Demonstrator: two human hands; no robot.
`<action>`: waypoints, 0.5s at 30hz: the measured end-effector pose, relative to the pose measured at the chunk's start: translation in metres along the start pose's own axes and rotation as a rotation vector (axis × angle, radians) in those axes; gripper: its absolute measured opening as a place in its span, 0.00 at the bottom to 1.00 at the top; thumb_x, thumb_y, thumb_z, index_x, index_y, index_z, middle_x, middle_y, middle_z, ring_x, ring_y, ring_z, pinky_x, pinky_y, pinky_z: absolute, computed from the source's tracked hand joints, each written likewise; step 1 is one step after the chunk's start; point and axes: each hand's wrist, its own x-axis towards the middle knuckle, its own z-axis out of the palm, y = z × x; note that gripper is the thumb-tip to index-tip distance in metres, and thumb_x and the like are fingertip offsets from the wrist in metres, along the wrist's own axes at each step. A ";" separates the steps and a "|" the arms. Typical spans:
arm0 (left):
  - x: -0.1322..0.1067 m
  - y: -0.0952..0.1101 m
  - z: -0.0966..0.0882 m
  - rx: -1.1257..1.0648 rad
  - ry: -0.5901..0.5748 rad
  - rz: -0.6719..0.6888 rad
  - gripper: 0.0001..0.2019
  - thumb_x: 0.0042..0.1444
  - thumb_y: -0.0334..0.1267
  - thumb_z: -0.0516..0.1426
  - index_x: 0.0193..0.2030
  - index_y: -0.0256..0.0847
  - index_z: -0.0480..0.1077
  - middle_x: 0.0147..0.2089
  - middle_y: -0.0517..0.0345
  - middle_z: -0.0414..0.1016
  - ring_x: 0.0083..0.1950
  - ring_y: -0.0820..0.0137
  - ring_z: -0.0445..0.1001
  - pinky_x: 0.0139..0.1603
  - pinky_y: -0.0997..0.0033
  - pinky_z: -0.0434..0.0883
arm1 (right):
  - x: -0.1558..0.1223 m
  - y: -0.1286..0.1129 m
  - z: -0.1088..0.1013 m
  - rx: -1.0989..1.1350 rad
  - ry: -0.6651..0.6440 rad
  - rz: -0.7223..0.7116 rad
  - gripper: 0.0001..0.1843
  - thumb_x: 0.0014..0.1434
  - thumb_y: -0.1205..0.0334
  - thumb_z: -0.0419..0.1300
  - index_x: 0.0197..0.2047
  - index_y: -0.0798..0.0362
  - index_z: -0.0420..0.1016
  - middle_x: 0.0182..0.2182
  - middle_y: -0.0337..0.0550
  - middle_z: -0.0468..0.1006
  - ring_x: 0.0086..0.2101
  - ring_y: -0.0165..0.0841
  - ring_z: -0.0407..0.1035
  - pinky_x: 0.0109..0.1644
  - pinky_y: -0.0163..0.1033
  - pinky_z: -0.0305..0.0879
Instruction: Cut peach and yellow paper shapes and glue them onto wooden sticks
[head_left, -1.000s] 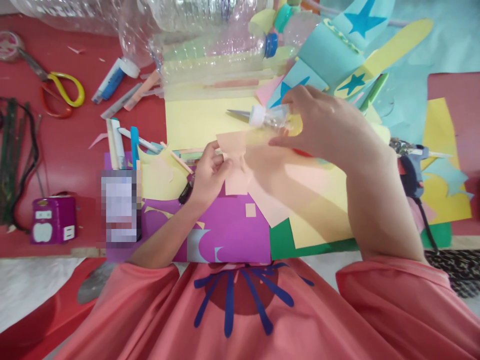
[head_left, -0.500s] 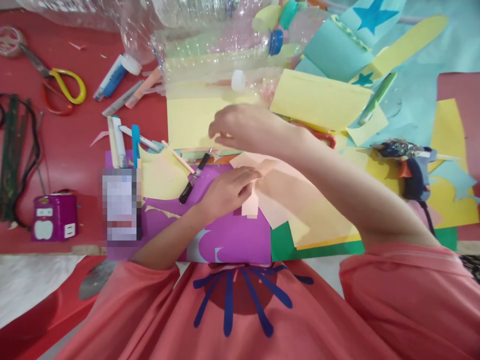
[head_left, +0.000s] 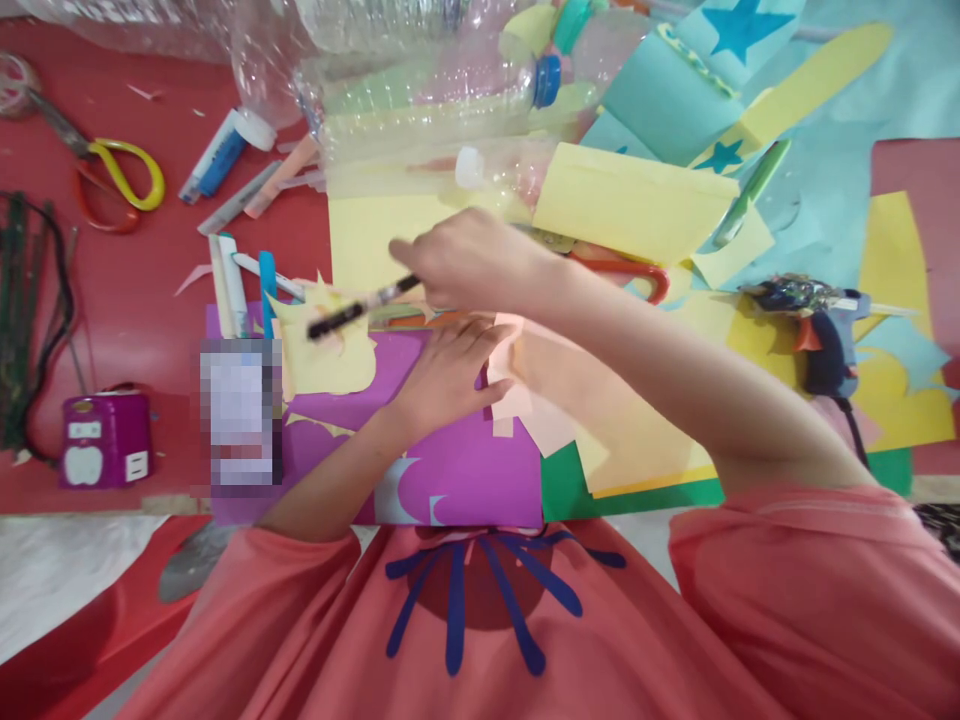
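Observation:
My right hand (head_left: 469,260) is closed around one end of a black pen (head_left: 356,309), which points left and down over a cut piece of pale yellow paper (head_left: 341,365). My left hand (head_left: 457,375) lies open, fingers stretched out over the purple sheet (head_left: 487,485) and the left edge of the peach paper (head_left: 615,400). Close to its thumb is a small pale pink paper piece (head_left: 511,400). Part of the peach paper is shaded by my right forearm.
A glue gun (head_left: 829,340) rests at the right. Scissors (head_left: 127,170) and a purple box (head_left: 106,440) lie left, near a blurred-out phone (head_left: 240,415). Clear plastic bottles (head_left: 420,90) stretch across the back. An orange-handled tool (head_left: 656,280) sits partly under yellow paper (head_left: 634,205).
My right hand has picked up the black pen, which lay on the purple sheet. The left hand has flattened and spread its fingers.

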 end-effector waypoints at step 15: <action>0.000 0.000 -0.005 0.062 0.030 -0.080 0.34 0.55 0.46 0.63 0.66 0.40 0.59 0.61 0.43 0.68 0.64 0.51 0.64 0.62 0.52 0.62 | -0.112 0.020 0.064 1.077 0.591 0.484 0.06 0.57 0.62 0.54 0.39 0.50 0.69 0.30 0.40 0.74 0.27 0.30 0.69 0.29 0.39 0.67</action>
